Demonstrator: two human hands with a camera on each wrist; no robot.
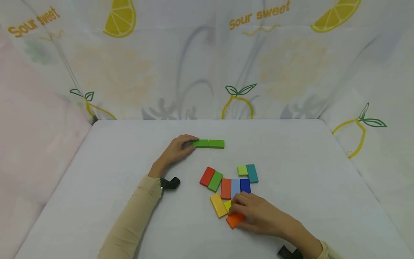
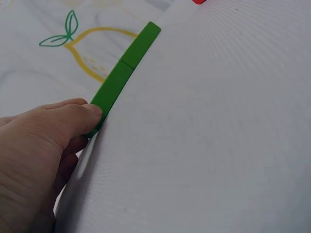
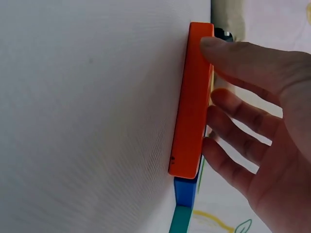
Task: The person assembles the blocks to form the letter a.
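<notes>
both hands pinching: l. hand [image 1: 176, 149] on green, r. hand [image 1: 258, 212] on orange!
l. green block [image 1: 201, 144] lies end to end w/ r. green block [image 1: 216, 144] nr the far edge of the table [image 1: 291, 147], abt midway along; orange block [image 1: 233, 221] is well back from that edge, beside the yellow block [image 1: 228, 205]. imo: light grip, hold it level, don't bump yellow or jog the green seam.
</notes>
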